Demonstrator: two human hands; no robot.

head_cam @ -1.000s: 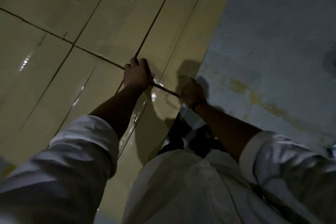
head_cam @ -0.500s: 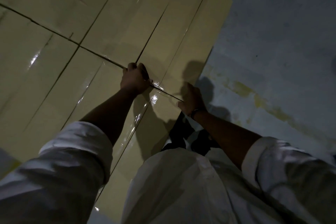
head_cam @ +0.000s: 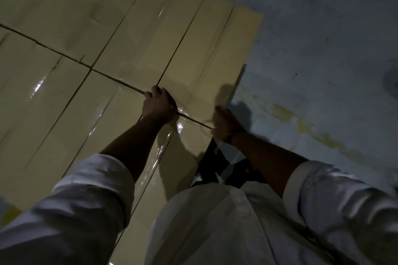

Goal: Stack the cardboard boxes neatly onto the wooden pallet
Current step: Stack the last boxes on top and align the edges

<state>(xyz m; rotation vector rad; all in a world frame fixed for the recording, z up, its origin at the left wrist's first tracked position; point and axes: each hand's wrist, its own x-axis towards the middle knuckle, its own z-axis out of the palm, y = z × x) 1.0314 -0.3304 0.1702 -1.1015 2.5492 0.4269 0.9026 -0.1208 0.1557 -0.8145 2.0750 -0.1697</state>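
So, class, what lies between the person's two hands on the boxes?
Head view: between the left hand and right hand runs the dark gap at the far edge of the near box, crossed by glossy tape.

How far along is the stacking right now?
Done: several cardboard boxes sit flush in one layer. In hand: left hand and right hand grip the nearest box at its far edge, along the seam. Left: unclear; pallet and any loose boxes are out of view.
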